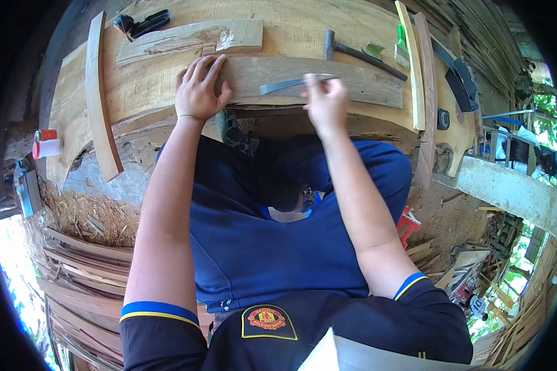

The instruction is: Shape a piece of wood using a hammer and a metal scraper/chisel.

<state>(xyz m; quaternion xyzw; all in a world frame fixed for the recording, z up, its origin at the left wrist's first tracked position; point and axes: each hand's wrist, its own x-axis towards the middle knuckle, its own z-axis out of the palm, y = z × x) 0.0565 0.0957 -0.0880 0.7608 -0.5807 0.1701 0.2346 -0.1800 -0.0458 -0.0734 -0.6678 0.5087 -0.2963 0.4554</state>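
A long, flat grey-brown board (365,85) lies crosswise on the wooden work surface in front of my knees. My left hand (199,91) rests on the board's left end, fingers spread and pressing flat on it. Over the middle of the board, my right hand (327,102) pinches a thin, slightly bent grey strip (281,86) between thumb and fingers. The strip's free end points left, close above the board. Whether it is metal or abrasive sheet I cannot tell, nor whether it touches the wood.
Beyond the board lie a notched wood piece (244,36), a hammer (368,57), a green-handled brush (401,48) and a black tool (147,25). Wooden strips (99,93) cross the surface at left and right. A red-lidded jar (47,148) stands far left.
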